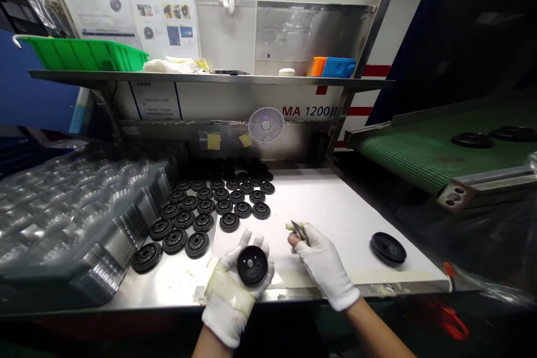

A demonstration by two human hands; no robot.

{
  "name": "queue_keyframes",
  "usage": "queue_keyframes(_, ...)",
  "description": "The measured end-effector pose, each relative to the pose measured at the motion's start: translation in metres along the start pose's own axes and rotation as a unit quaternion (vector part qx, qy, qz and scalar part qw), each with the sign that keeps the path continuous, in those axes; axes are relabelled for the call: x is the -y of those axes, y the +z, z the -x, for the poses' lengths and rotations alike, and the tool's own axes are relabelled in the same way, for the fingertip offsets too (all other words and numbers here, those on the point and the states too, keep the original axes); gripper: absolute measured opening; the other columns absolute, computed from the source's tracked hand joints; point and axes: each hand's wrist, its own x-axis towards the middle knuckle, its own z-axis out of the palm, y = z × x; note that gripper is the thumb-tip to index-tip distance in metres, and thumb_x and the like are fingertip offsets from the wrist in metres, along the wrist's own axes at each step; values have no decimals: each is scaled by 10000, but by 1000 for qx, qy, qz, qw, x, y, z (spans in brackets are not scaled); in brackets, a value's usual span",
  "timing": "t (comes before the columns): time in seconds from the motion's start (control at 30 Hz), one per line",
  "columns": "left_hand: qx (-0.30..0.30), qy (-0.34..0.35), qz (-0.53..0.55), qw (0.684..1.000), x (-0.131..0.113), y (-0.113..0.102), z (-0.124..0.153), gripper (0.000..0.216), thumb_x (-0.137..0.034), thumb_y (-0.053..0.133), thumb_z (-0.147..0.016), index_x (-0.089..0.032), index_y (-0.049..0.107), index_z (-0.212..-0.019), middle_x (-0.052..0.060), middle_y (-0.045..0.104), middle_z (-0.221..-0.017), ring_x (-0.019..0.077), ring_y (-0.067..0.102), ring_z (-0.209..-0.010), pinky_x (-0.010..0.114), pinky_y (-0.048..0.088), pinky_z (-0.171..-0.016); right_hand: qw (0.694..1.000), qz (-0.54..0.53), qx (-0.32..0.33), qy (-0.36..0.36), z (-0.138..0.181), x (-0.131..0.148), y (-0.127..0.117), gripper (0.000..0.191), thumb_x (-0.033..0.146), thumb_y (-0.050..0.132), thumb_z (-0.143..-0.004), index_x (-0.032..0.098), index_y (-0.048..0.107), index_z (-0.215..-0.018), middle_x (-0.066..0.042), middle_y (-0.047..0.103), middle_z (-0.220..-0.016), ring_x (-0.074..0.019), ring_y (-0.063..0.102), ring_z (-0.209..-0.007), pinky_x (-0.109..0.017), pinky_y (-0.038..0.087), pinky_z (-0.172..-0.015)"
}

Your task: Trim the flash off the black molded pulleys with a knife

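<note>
My left hand (230,285), in a white glove with yellowish tape round the palm, is turned palm up near the table's front edge. Its fingers cradle a black round plastic wheel (252,265) with its hollow side up. To the right, my right hand (322,260), also gloved and with a bare thumb tip, pinches a small pointed knife (298,229); most of its handle is hidden in the fingers. The blade is apart from the wheel. Another black wheel (388,249) lies alone on the white sheet (310,196), right of my right hand.
Several rows of black wheels (205,206) cover the table's left half. Stacked clear plastic trays (96,235) stand far left. A green conveyor belt (403,151) carrying wheels (472,140) runs at right. Above the back edge are a small fan (266,125) and a shelf (260,79).
</note>
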Motion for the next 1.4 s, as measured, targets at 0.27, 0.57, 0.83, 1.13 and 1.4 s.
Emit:
queue_keyframes(0.27,-56,10,-33,998,-5,-1,-10,415,-183,587,-713,-232,520,-1120,104,578,-1122,268,578,-966,419,474,-748,993,61,104,-10,47,21,9,245,330,316,-904,216,506,-799,-1,576,-728,-147,530,-662,-264,409,-618)
queue_keyframes(0.57,-75,76,-78,991,3,1,-6,137,-248,597,-710,-175,596,-825,17,582,-677,152,583,-640,326,505,-611,979,152,132,4,59,21,28,272,343,323,-903,224,442,-688,22,545,-650,-138,493,-599,-243,334,-547)
queue_keyframes(0.83,-30,122,-113,986,17,4,7,290,-172,594,-722,-199,580,-1011,31,618,-843,146,599,-739,310,509,-686,964,249,89,-33,60,19,36,236,312,338,-903,236,463,-719,26,567,-646,-142,513,-571,-259,276,-504)
queue_keyframes(1.13,-45,158,-37,986,19,2,-8,186,-96,567,-717,-156,611,-888,30,588,-706,120,580,-675,285,495,-693,960,265,50,-71,77,21,52,232,306,351,-893,237,504,-733,16,594,-624,-153,537,-540,-277,251,-487)
queue_keyframes(1.4,-46,115,-119,985,17,7,2,432,-160,545,-698,-185,520,-1128,115,627,-922,232,610,-820,400,499,-704,969,231,71,-43,75,19,45,219,289,343,-898,234,503,-760,13,596,-667,-151,539,-585,-265,277,-514)
